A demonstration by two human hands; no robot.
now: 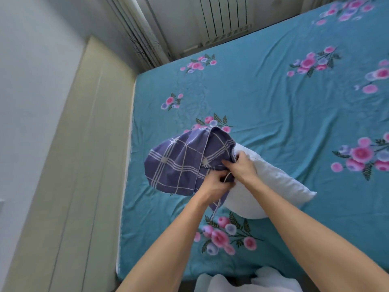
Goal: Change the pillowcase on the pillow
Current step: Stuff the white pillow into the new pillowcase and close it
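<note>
A white pillow (271,182) lies on the bed near the front left, its left end inside a purple checked pillowcase (181,163). The case covers only that end; most of the pillow sticks out bare to the right. My left hand (212,184) grips the bunched lower edge of the pillowcase opening. Just above it, my right hand (242,165) pinches the upper edge of the opening where it meets the pillow. The two hands are close together, almost touching.
The bed has a teal sheet (273,98) with pink flowers. A cream headboard (84,154) runs along the left by the wall. A white radiator (223,15) stands behind the bed. White cloth (252,281) shows at the bottom edge.
</note>
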